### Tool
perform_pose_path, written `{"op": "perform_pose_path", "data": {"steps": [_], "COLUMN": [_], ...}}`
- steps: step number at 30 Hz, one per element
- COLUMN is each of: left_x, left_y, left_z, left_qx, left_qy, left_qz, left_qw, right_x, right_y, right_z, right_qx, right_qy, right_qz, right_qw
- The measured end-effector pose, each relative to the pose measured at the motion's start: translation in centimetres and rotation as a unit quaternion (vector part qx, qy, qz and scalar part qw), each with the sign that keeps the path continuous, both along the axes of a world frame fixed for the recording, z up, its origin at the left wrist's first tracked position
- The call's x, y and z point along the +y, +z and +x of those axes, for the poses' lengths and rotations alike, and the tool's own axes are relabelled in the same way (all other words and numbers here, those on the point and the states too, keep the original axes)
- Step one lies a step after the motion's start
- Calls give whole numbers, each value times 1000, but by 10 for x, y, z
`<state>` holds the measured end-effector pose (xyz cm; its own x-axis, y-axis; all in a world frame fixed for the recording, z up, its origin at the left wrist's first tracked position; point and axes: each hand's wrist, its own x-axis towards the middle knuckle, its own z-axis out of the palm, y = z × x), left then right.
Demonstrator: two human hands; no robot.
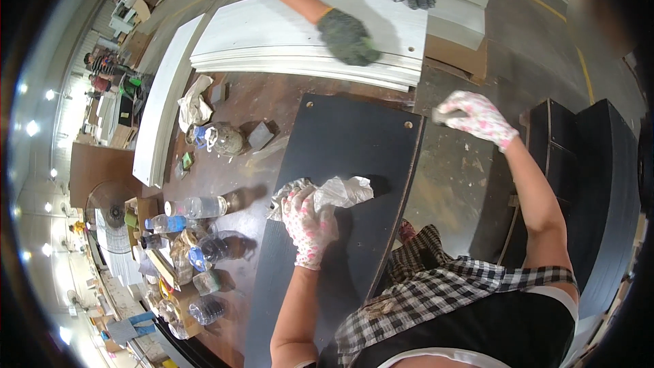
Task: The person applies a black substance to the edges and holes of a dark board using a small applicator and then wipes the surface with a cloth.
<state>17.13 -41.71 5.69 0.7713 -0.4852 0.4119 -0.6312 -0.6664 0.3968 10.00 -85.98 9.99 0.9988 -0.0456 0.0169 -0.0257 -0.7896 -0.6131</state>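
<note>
A long black panel [354, 143] with two holes near its far end lies on the brown table in front of me. My left hand [310, 225], in a white glove with pink flowers, is closed on a crumpled whitish rag [344, 192] pressed against the panel's surface. Off the panel's right edge, over the floor, hangs my right hand [479, 119] in a matching glove. Its fingers are curled together, with a greyish patch at the tips; what they hold, if anything, is too small to make out.
Across the table a co-worker's dark-gloved hand [347, 37] moves over stacked white panels [272, 27]. Several plastic bottles [204, 206], a jar [228, 141] and a crumpled cloth [195, 103] stand at the left. Black panels [593, 184] rise at my right.
</note>
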Motion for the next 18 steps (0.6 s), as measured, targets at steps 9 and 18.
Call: {"op": "perform_pose_path", "data": {"steps": [9, 18], "left_x": [-140, -156], "left_y": [-7, -6], "left_z": [65, -49], "left_qx": [-68, -5], "left_qy": [-62, -392], "left_qz": [34, 167], "left_qw": [995, 905], "right_x": [0, 50], "right_y": [-41, -38], "right_z": [-173, -169], "right_qx": [-56, -192], "right_qy": [-217, -202], "right_qz": [323, 289], "right_qw": [919, 916]}}
